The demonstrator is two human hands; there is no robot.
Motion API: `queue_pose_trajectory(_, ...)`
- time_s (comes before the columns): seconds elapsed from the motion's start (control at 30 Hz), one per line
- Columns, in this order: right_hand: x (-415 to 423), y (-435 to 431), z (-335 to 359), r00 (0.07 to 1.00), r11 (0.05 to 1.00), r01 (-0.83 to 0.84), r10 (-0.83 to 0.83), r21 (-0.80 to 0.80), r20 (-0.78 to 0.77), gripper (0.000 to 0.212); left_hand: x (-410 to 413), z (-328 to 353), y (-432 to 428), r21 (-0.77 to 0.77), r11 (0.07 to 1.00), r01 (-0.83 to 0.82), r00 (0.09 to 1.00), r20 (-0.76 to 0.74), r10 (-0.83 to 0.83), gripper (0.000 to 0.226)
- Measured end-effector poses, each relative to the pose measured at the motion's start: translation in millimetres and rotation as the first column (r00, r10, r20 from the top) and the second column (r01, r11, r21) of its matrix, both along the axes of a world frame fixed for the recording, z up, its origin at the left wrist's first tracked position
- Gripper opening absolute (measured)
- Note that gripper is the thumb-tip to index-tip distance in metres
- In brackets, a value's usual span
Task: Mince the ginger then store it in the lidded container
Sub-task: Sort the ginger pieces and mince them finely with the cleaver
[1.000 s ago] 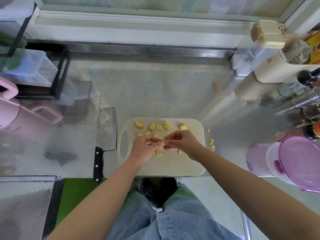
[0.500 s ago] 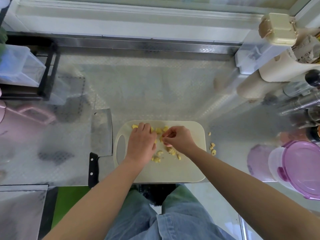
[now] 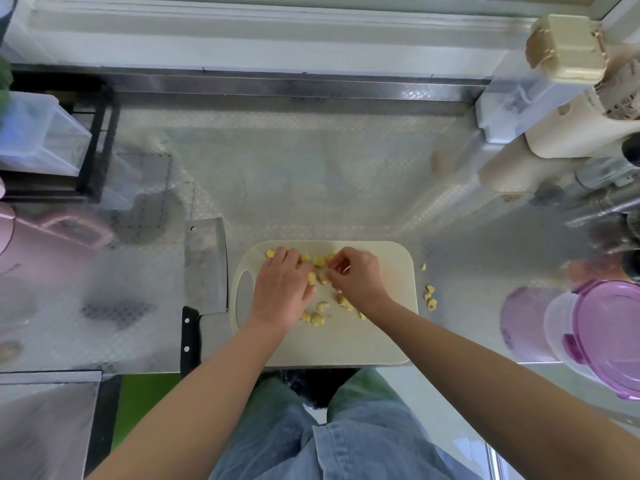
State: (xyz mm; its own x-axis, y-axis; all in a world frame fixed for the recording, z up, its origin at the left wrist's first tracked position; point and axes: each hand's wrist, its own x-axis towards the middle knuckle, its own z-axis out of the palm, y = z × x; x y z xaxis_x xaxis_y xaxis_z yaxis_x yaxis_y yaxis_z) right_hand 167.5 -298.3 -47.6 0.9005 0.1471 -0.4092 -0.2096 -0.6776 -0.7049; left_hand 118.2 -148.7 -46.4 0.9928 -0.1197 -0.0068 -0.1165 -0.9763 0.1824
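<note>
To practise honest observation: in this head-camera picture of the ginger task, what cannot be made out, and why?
Head view: how many ginger pieces lie under the left hand; its palm covers them.
Head view: whether the right hand pinches a piece; its curled fingers cover that.
Head view: the lidded container runs off the right edge, and its purple lid hides the contents.

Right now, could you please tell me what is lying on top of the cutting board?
Yellow ginger chunks lie scattered on the cutting board, with the left hand and right hand over them. Any pieces beneath the hands are hidden.
</note>
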Motion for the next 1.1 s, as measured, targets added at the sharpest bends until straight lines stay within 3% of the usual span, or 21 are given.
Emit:
queue_pose_trajectory(0.13,2,-21,9,0.999,1.000,-0.001,0.000,0.013,0.054,0.008,-10,2,2,-0.083,0.996,-0.019,1.000,0.016,0.021,0.020)
queue_pose_trajectory(0.3,-8,-53,7,0.978,0.975,-0.199,0.204,-0.097,0.048,0.005,-27,-1,-11,-0.228,0.974,0.002,0.998,-0.053,-0.015,0.016)
queue_pose_trajectory(0.47,-31,-52,0,0.919,0.906,-0.372,0.390,-0.203,0.055,0.019,-33,-5,-21,-0.249,0.966,-0.069,0.991,-0.127,0.038,0.010)
queue_pose_trajectory(0.6,-36,-46,-4,0.939,0.928,-0.311,0.334,-0.207,0.084,0.013,-37,-5,-22,-0.267,0.959,-0.100,0.985,-0.162,0.058,0.010)
queue_pose_trajectory(0.83,-27,-50,0,0.986,0.983,-0.162,0.159,-0.084,-0.043,0.021,-33,-5,-27,-0.260,0.951,-0.169,0.964,-0.244,0.105,0.012)
queue_pose_trajectory(1.1,-12,-33,8,0.967,0.951,-0.247,0.230,-0.188,-0.107,0.022,-30,-5,-25,-0.278,0.938,-0.205,0.955,-0.266,0.130,0.010)
